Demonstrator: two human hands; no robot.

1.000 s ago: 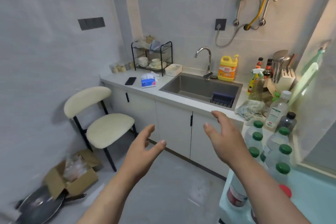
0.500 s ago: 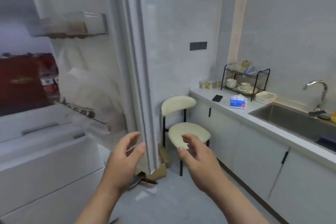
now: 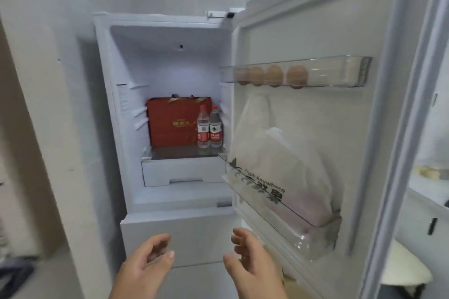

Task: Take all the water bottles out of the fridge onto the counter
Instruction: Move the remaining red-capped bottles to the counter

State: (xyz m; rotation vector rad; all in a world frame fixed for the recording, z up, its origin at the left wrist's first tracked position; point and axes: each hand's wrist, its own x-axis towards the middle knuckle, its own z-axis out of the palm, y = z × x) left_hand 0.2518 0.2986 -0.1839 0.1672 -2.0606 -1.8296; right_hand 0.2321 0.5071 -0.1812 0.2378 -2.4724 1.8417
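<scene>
Now both my hands hang low before the fridge [image 3: 170, 201], whose door [image 3: 315, 31] stands wide. My left hand [image 3: 143, 267] and right hand [image 3: 252, 262] are loosely spread, fingers [image 3: 239, 235] curled a little, holding nothing. Two bottles [image 3: 209, 128] (red labels, red caps) stand upright, touching, on the glass shelf [image 3: 179, 153], just right of a red box [image 3: 172, 124]. Eggs [image 3: 273, 75] sit in the upper door rack, and a white bag [image 3: 279, 165] fills the lower one.
</scene>
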